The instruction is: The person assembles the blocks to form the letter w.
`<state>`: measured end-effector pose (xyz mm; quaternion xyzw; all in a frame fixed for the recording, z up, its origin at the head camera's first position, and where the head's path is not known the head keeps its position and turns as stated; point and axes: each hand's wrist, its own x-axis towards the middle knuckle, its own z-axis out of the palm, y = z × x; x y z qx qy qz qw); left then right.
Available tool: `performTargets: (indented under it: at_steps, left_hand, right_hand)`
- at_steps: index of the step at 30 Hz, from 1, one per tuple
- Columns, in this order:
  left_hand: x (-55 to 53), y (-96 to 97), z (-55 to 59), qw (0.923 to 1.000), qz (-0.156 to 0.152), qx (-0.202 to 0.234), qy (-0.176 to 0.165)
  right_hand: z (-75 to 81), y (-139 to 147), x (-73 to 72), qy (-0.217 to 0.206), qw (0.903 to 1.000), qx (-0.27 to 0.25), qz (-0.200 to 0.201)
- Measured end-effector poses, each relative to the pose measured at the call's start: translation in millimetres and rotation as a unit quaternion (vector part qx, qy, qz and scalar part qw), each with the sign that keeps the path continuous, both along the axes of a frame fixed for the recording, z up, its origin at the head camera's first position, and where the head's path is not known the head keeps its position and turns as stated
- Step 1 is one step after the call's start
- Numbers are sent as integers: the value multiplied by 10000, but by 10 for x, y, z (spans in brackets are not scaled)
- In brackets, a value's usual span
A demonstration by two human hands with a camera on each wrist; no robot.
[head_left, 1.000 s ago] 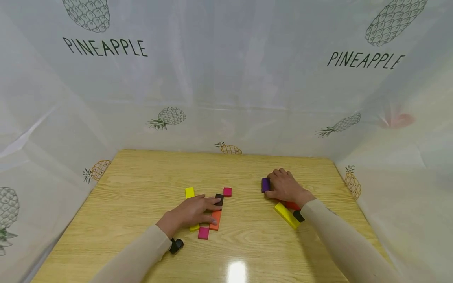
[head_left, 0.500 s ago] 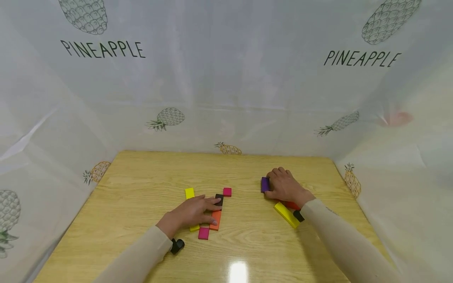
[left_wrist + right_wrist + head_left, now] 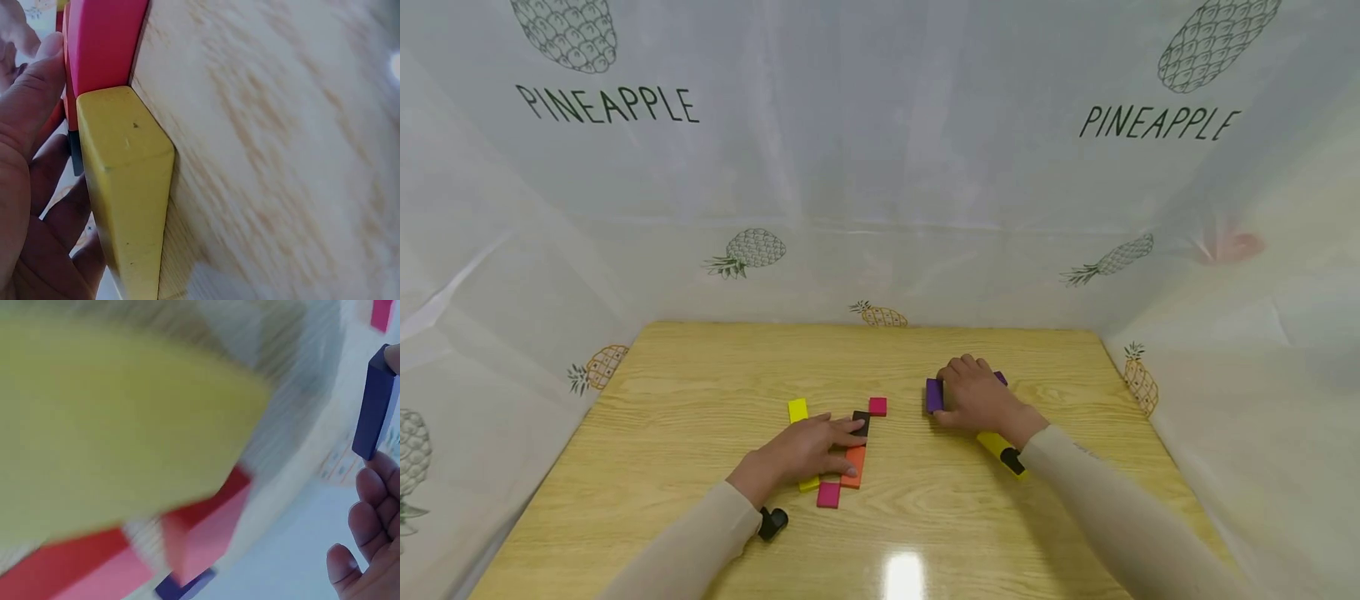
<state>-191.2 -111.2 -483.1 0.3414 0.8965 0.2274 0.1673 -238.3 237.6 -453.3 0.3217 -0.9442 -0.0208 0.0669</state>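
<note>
My right hand (image 3: 977, 400) pinches a purple block (image 3: 934, 396) between thumb and fingertips; in the right wrist view the same purple block (image 3: 374, 406) is held at its two ends. My left hand (image 3: 805, 454) rests with fingers spread across a group of flat blocks. Under its fingertips lie a black block (image 3: 862, 422) and an orange block (image 3: 854, 467). A long yellow block (image 3: 798, 409) runs beneath the palm, partly hidden. A pink block (image 3: 828, 495) touches the group at the near end, and a pinkish-red block (image 3: 877, 407) sits at the black block's far corner.
Below my right wrist lies another yellow block (image 3: 992, 442), with a second purple block (image 3: 1001, 377) behind the hand. Red blocks (image 3: 212, 519) show in the right wrist view. White pineapple-print sheeting (image 3: 880, 167) encloses the wooden table (image 3: 737, 367) at back and sides.
The right hand has shifted left with the purple block, away from the other blocks on that side. Another purple block has come into sight behind it. The left hand stays in place.
</note>
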Motion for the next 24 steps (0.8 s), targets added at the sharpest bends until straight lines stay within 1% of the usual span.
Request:
performTargets:
  at_steps: [3, 7, 13, 16, 18, 24]
  left_hand:
    - [7, -3, 9, 10000, 8, 15, -26]
    - [17, -2, 19, 10000, -12, 29, -40]
    - [21, 0, 42, 10000, -38, -58, 14]
    - [16, 3, 47, 9999, -81, -47, 39]
    - [9, 5, 43, 9999, -95, -54, 72]
    - [9, 3, 29, 10000, -43, -32, 24]
  right_hand:
    - [-13, -116, 62, 161, 9996, 39, 229]
    - [-65, -246, 136, 198, 9989, 81, 426]
    - [-151, -433, 240, -45, 9985, 195, 515]
    - [-166, -500, 286, -56, 9982, 210, 559]
    - [-183, -525, 297, -32, 9979, 242, 592]
    - [-227, -574, 302, -70, 9978, 232, 614]
